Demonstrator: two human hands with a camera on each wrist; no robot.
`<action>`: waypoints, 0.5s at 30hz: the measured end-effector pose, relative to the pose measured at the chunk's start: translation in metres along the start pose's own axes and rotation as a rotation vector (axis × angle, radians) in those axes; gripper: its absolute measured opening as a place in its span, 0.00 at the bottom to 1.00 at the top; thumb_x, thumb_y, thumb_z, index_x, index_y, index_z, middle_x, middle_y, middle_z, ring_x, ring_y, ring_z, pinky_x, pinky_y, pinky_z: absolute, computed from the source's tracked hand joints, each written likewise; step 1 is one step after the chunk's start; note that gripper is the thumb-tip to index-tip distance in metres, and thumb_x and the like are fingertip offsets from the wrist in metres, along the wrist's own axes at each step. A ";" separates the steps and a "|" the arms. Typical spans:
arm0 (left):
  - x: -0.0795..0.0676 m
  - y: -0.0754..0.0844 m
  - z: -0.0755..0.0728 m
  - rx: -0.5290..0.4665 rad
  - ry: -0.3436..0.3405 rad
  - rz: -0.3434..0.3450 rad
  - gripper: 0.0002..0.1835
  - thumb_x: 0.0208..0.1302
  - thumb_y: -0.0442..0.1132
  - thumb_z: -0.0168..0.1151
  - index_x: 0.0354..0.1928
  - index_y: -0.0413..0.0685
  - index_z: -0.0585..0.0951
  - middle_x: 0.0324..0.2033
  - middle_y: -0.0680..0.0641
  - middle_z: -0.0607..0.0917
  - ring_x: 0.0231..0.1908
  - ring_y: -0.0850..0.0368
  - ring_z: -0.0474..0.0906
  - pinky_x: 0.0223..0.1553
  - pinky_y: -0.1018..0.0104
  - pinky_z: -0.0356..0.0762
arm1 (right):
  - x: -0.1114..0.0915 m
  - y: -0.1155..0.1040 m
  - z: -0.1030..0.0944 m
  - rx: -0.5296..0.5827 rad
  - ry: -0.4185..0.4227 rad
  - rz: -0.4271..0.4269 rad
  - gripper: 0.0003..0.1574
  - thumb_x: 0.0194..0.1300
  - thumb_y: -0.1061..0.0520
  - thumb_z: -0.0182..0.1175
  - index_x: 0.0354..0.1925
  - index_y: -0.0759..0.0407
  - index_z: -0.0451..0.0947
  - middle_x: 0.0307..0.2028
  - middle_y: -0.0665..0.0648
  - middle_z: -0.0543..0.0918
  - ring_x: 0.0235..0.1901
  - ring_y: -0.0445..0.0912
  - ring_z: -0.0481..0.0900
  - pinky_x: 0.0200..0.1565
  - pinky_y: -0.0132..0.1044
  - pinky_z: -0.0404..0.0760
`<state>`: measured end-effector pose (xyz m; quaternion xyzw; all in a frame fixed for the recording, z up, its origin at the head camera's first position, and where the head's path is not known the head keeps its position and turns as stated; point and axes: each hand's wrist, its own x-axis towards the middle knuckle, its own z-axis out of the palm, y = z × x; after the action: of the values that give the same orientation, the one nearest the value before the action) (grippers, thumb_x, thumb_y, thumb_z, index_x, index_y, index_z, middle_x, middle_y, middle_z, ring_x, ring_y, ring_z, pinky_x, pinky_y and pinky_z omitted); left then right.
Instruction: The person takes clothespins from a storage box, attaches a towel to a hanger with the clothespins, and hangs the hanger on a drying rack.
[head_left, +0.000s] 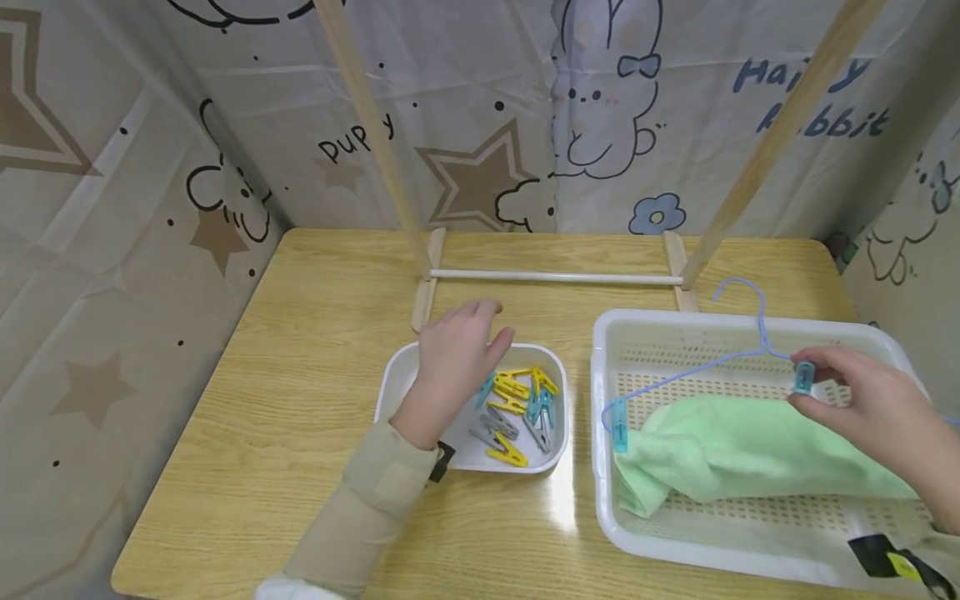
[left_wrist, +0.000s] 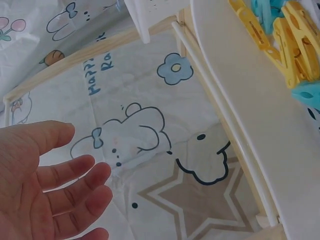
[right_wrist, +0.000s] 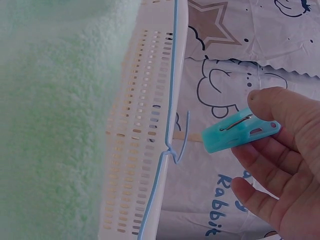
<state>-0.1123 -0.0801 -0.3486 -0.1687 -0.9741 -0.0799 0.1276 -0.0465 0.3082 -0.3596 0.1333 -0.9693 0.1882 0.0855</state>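
Observation:
My right hand pinches a teal clothespin between thumb and fingers, above the white basket. Behind it a blue wire hanger lies over the basket, its hook toward the back. A second teal clothespin is clipped at the hanger's left end, at the edge of a light green towel in the basket. My left hand hovers over the small white tray, fingers loosely bent and holding nothing. Yellow clothespins, plus teal and grey ones, lie in that tray.
A wooden rack with two slanting posts and a white crossbar stands at the back of the wood-grain table. Its right foot reaches close to the basket. Printed curtains enclose the back and sides.

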 end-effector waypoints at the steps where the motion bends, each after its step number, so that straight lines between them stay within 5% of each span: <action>1: 0.001 0.001 0.000 -0.001 0.005 0.008 0.16 0.57 0.50 0.59 0.43 0.48 0.79 0.31 0.50 0.83 0.19 0.59 0.74 0.14 0.72 0.63 | 0.000 0.000 0.000 0.000 0.002 0.000 0.22 0.42 0.68 0.66 0.40 0.68 0.73 0.35 0.65 0.78 0.31 0.58 0.76 0.28 0.52 0.75; 15: 0.007 0.015 -0.001 0.041 -0.002 0.077 0.16 0.57 0.51 0.58 0.42 0.50 0.79 0.30 0.52 0.82 0.19 0.60 0.73 0.14 0.74 0.62 | -0.003 0.004 0.002 0.003 -0.016 0.035 0.24 0.43 0.68 0.66 0.41 0.69 0.72 0.37 0.68 0.77 0.33 0.60 0.75 0.26 0.51 0.74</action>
<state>-0.1136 -0.0645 -0.3441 -0.2036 -0.9684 -0.0549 0.1331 -0.0446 0.3118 -0.3631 0.1179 -0.9719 0.1898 0.0740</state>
